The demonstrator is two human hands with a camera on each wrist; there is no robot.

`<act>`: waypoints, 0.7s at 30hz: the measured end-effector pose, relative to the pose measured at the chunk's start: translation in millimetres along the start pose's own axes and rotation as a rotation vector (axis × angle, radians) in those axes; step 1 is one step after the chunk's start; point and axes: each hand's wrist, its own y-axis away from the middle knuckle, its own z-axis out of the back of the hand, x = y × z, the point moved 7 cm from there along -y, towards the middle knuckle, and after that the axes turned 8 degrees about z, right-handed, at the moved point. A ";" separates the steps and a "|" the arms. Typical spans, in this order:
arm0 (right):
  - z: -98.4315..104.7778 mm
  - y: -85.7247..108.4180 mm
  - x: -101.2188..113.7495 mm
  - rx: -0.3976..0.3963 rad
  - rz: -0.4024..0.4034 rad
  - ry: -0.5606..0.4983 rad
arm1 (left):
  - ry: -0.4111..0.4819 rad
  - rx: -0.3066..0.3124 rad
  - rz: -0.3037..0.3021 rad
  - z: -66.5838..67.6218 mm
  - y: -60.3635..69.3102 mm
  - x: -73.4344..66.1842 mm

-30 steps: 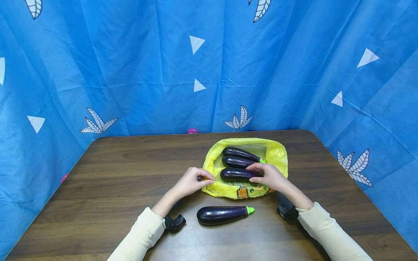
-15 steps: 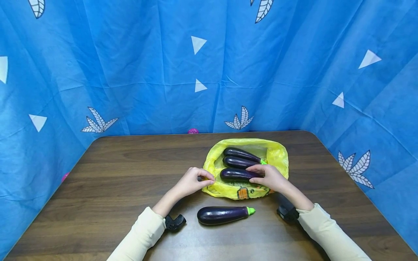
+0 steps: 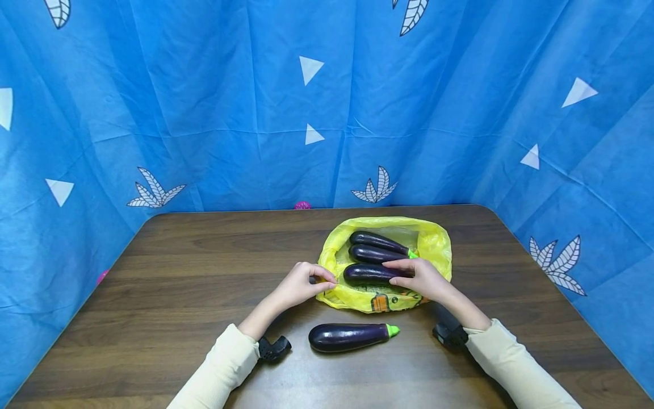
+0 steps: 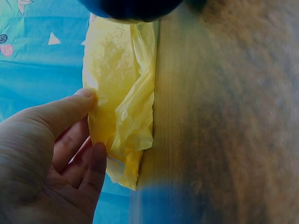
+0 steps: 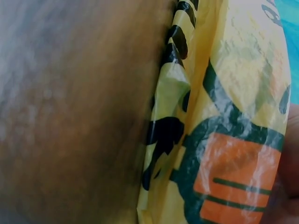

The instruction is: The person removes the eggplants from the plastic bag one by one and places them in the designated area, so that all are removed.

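A yellow plastic bag lies with its mouth spread wide on the table. My left hand pinches the bag's left rim, and the left wrist view shows the thumb on the yellow film. Reaching into the mouth, my right hand holds the nearest eggplant by its stem end, which the fingers hide. Two more eggplants, a far one and a middle one, lie side by side behind it. In the right wrist view the bag's printed side covers most of the hand.
Another eggplant with a green stem lies on the brown wooden table, in front of the bag. A blue patterned curtain hangs behind the table's far edge and along the sides. Each wrist wears a black camera.
The nearest eggplant in the bag and my right fingers have shifted very slightly left. My left hand stays at the bag's rim.
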 end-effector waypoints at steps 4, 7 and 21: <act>0.9 -0.2 3.7 -0.011 0.018 -0.007 | -0.003 0.000 0.005 0.2 0.0 0.3; 1.6 -0.4 5.1 -0.020 0.026 -0.012 | -0.005 -0.001 0.006 0.5 0.0 0.5; 3.1 0.6 7.3 -0.041 0.021 -0.022 | -0.013 -0.004 0.004 0.7 0.4 -0.7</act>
